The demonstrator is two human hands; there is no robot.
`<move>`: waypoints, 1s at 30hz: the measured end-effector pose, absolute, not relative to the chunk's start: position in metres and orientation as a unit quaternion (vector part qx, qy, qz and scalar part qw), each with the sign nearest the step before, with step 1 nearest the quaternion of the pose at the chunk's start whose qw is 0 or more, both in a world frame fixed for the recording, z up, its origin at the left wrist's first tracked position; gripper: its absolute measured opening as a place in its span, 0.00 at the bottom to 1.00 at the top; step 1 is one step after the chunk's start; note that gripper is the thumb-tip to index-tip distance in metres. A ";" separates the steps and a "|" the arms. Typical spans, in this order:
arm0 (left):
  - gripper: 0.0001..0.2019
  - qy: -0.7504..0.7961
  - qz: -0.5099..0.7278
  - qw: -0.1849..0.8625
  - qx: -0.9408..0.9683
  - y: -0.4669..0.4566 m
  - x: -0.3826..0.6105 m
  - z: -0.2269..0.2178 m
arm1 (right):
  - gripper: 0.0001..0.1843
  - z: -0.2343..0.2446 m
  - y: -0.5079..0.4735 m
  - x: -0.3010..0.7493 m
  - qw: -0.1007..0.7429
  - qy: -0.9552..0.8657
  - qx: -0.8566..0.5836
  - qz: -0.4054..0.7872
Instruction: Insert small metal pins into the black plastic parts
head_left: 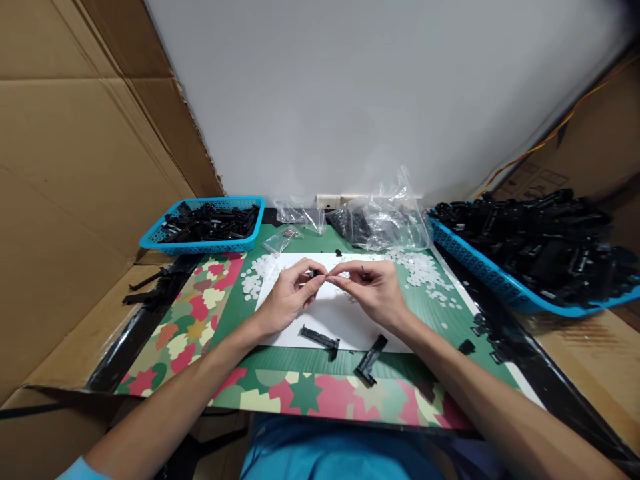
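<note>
My left hand point(293, 293) and my right hand point(373, 287) meet fingertip to fingertip above a white sheet point(330, 310) on the green mat. Both are closed in a pinch. The left fingers hold a small black part point(314, 273); the right fingers pinch something tiny that I cannot make out. Two long black plastic pieces lie just below my wrists, one point(320, 338) on the sheet and another point(372, 359) at its lower edge. Piles of small white discs lie to the left point(255, 277) and to the right point(425, 273) of the hands.
A blue basket point(200, 244) of black parts stands at the back left, a larger heaped one point(500, 283) at the right. Clear plastic bags point(380, 220) lie at the back by the wall. Cardboard walls rise on both sides. Loose black parts point(150, 287) lie off the mat.
</note>
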State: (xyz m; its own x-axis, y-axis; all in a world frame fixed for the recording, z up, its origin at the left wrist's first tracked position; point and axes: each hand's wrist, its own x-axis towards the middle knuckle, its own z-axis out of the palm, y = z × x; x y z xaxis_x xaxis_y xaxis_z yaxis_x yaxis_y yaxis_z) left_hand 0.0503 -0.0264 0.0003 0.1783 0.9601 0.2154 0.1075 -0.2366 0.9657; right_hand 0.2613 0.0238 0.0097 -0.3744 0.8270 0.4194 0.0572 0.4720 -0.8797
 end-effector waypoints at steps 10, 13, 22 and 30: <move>0.14 0.427 0.470 0.433 0.640 -0.029 0.050 0.005 | 0.17 0.012 0.024 0.263 0.446 -0.727 -0.300 0.428; 0.13 0.437 0.466 0.385 0.666 -0.028 0.050 0.003 | 0.18 0.018 0.027 0.266 0.433 -0.734 -0.300 0.428; 0.07 0.471 0.400 0.144 0.773 -0.028 0.048 -0.006 | 0.12 0.020 0.032 0.278 0.350 -0.877 -0.266 0.195; 0.08 0.477 0.302 0.048 0.824 -0.029 0.044 -0.006 | 0.12 0.018 0.029 0.276 0.190 -0.939 -0.283 0.055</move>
